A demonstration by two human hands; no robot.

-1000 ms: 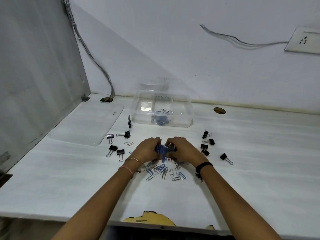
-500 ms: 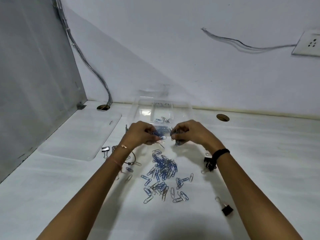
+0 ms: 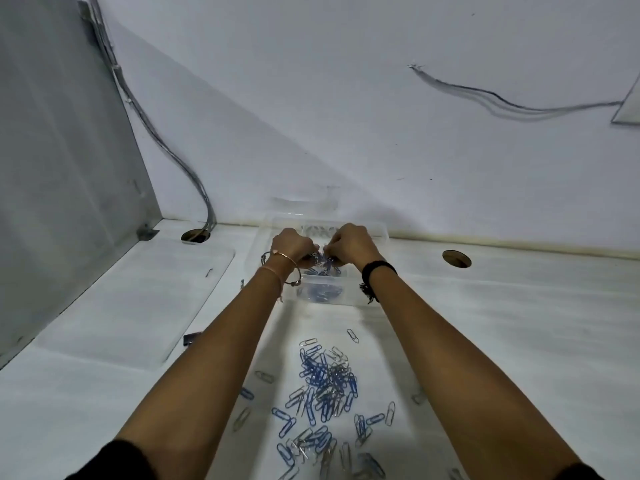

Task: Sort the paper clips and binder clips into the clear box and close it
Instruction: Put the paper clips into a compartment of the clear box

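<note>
1. The step in hand looks like a drop-off: the left hand (image 3: pixel 292 245) and the right hand (image 3: pixel 351 242) are held close together over the open clear box (image 3: pixel 346 292). Their fingers are curled round a bunch of paper clips (image 3: pixel 322 263) pinched between them.
2. The clear box stands at the back of the tabletop (image 3: pixel 502 323), close to the wall. Some blue clips already show through its front wall.
3. Which compartment the hands hang over cannot be told, as the dividers are hard to make out.
4. The next move calls for loosening both grips so the bunch falls inside the rim, not onto it.
5. The task appears well short of done. A large heap of loose paper clips (image 3: pixel 322 386), blue and silver, lies on the tabletop between the forearms.
6. One binder clip (image 3: pixel 191 338) peeks out beside the left forearm; any others are out of sight.
7. The clear lid (image 3: pixel 138 296) lies flat to the left of the box, so closing is not yet begun.
</note>
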